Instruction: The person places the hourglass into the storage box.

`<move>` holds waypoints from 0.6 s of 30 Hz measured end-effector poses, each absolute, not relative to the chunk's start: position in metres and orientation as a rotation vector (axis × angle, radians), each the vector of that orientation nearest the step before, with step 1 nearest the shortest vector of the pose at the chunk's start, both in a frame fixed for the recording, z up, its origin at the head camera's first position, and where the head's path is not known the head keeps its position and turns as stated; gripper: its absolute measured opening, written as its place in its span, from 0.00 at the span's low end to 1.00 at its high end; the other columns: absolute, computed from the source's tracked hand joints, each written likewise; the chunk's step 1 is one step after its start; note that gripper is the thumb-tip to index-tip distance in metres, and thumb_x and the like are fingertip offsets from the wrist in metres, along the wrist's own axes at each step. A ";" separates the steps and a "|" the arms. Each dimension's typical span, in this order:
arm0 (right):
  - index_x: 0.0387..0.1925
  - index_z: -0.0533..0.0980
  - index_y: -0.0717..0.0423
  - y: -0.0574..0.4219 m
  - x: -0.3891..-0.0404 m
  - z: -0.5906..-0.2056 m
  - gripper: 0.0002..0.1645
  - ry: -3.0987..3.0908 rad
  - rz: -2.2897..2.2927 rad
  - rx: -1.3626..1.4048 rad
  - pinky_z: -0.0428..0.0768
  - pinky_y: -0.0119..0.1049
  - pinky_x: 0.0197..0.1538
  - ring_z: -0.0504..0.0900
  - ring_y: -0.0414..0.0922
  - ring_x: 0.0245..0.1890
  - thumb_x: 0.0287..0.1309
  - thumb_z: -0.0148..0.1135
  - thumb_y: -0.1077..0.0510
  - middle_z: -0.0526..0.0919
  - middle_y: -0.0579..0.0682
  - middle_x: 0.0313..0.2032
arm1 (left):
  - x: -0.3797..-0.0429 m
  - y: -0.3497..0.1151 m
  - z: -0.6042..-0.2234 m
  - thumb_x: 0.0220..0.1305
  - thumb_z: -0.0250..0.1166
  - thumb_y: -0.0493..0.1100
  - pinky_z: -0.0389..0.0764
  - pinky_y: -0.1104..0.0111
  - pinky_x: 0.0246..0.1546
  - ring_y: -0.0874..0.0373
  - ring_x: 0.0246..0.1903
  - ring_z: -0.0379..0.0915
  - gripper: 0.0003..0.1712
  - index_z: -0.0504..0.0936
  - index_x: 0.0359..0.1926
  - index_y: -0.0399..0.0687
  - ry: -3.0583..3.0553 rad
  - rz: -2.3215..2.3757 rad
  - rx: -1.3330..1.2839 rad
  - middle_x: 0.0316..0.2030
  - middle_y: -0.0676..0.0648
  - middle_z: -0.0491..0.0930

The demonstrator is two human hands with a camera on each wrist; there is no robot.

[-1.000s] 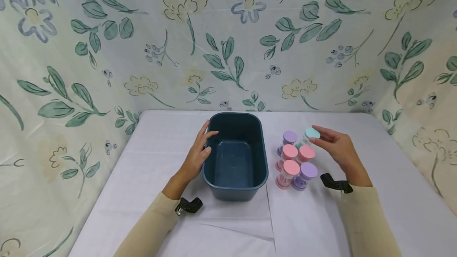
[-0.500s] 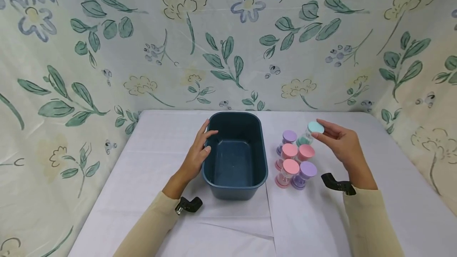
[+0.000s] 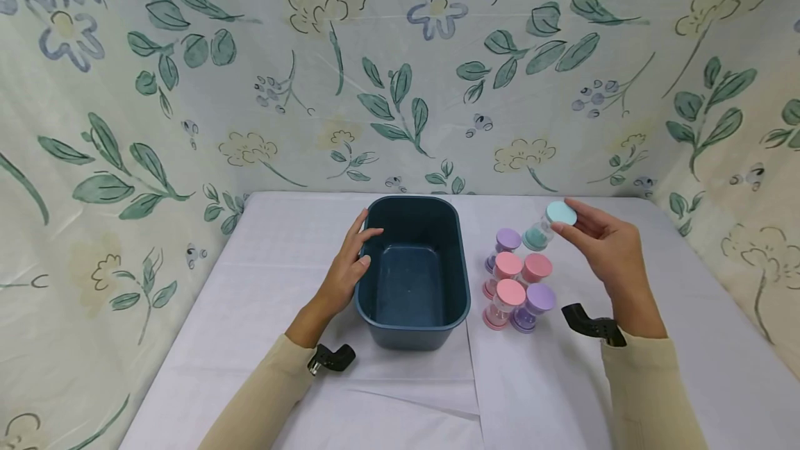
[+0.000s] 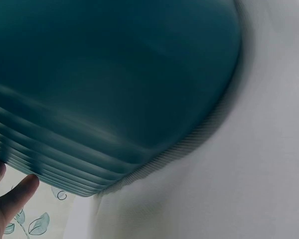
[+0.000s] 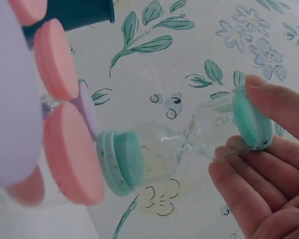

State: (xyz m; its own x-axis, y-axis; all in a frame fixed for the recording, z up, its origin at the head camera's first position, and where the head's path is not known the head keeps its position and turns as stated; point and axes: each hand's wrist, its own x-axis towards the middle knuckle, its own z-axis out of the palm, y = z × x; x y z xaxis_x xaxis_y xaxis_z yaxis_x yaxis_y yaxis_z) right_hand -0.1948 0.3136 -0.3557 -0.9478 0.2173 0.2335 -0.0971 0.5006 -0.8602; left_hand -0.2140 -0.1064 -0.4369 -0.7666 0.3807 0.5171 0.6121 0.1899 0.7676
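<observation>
A teal-capped hourglass (image 3: 539, 232) is tilted, its upper cap leaning right, in my right hand (image 3: 609, 245). Thumb and fingers pinch that upper cap; in the right wrist view the clear glass and lower teal cap (image 5: 120, 163) slant away from the hand. Left of and nearer than it stand several upright hourglasses with pink caps (image 3: 510, 293) and purple caps (image 3: 540, 298). My left hand (image 3: 342, 273) rests on the left rim of a dark blue bin (image 3: 412, 339), its fingers loosely extended. Two fingertips (image 4: 27, 186) touch the bin's edge in the left wrist view.
White cloth covers the table (image 3: 281, 248). A floral curtain (image 3: 437, 103) hangs behind it and along both sides. The bin stands left of the hourglass group, with a narrow gap between them.
My right hand has moved away and to the right, taking the teal hourglass from beside the others and tilting it. The left hand and bin stay put.
</observation>
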 end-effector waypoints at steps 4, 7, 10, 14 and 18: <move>0.62 0.74 0.48 0.310 -0.192 -0.350 0.35 -2.391 1.431 -0.054 0.75 0.20 0.45 0.80 0.30 0.49 0.51 0.71 0.50 0.79 0.47 0.57 | -0.204 -0.104 -0.421 0.67 0.43 0.38 0.50 0.30 0.59 0.39 0.73 0.34 0.28 0.62 0.67 0.36 -2.246 -1.634 -0.967 0.75 0.35 0.38; 0.61 0.75 0.47 0.307 -0.189 -0.346 0.33 -2.373 1.424 -0.032 0.75 0.20 0.45 0.81 0.31 0.49 0.52 0.71 0.51 0.80 0.47 0.56 | -0.203 -0.104 -0.420 0.68 0.43 0.40 0.50 0.31 0.60 0.40 0.73 0.34 0.28 0.63 0.67 0.37 -2.253 -1.639 -0.957 0.75 0.36 0.38; 0.61 0.75 0.47 0.302 -0.186 -0.342 0.33 -2.363 1.427 -0.015 0.75 0.20 0.45 0.81 0.31 0.49 0.52 0.71 0.52 0.80 0.47 0.56 | -0.210 -0.105 -0.431 0.69 0.43 0.43 0.50 0.32 0.60 0.47 0.74 0.34 0.27 0.63 0.68 0.43 -2.257 -1.623 -0.947 0.76 0.41 0.38; 0.61 0.75 0.47 0.294 -0.182 -0.336 0.33 -2.348 1.444 0.011 0.75 0.21 0.45 0.81 0.32 0.49 0.52 0.71 0.53 0.80 0.47 0.56 | -0.216 -0.106 -0.440 0.70 0.43 0.46 0.50 0.31 0.60 0.50 0.74 0.34 0.28 0.63 0.69 0.48 -2.249 -1.609 -0.950 0.76 0.44 0.37; 0.61 0.75 0.48 0.286 -0.178 -0.331 0.32 -2.322 1.465 0.059 0.76 0.22 0.45 0.82 0.33 0.49 0.52 0.71 0.55 0.80 0.47 0.56 | -0.205 -0.104 -0.422 0.69 0.43 0.42 0.50 0.31 0.60 0.41 0.73 0.35 0.27 0.63 0.67 0.38 -2.260 -1.624 -0.948 0.75 0.38 0.38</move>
State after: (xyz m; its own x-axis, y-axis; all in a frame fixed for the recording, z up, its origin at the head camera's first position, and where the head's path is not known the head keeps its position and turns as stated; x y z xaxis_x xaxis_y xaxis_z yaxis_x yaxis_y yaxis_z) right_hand -0.1784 0.2861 -0.3314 -0.9219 0.1705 0.3480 -0.2406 0.4519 -0.8590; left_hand -0.2048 -0.1040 -0.4216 -0.7741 0.3800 0.5063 0.6011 0.1904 0.7762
